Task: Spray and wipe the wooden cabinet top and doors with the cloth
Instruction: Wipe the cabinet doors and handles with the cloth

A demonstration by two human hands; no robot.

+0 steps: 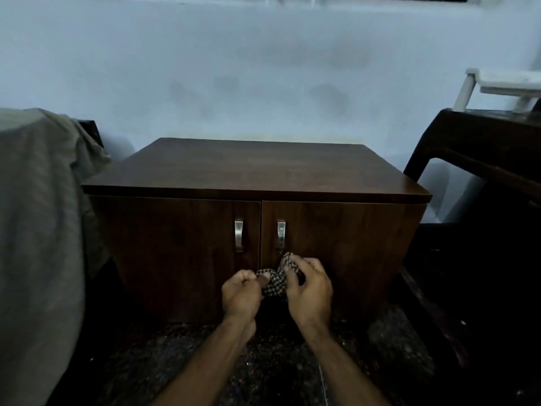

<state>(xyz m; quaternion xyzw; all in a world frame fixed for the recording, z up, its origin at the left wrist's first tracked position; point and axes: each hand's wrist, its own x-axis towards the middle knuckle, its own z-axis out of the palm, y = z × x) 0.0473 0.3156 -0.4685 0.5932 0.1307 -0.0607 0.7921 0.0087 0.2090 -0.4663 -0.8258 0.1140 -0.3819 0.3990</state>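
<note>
Two bare forearms in view, coming in from the bottom edge. No sleeves visible up to the frame edge. left hand [240, 294] and right hand [311, 291] both ungloved. No rings, watch or bands seen on wrists or fingers. Short nails on the visible fingertips. Lighting dim, fine detail unclear.

Smooth dark wood cabinet [254, 168], metal handles [239, 235], checked woven cloth [275, 281]

We seem to be in a dim home room: a wooden cabinet [254, 171] at twelve o'clock against a pale wall [263, 68], draped cloth [38, 215] at nine, dark furniture [483, 148] at three.
</note>
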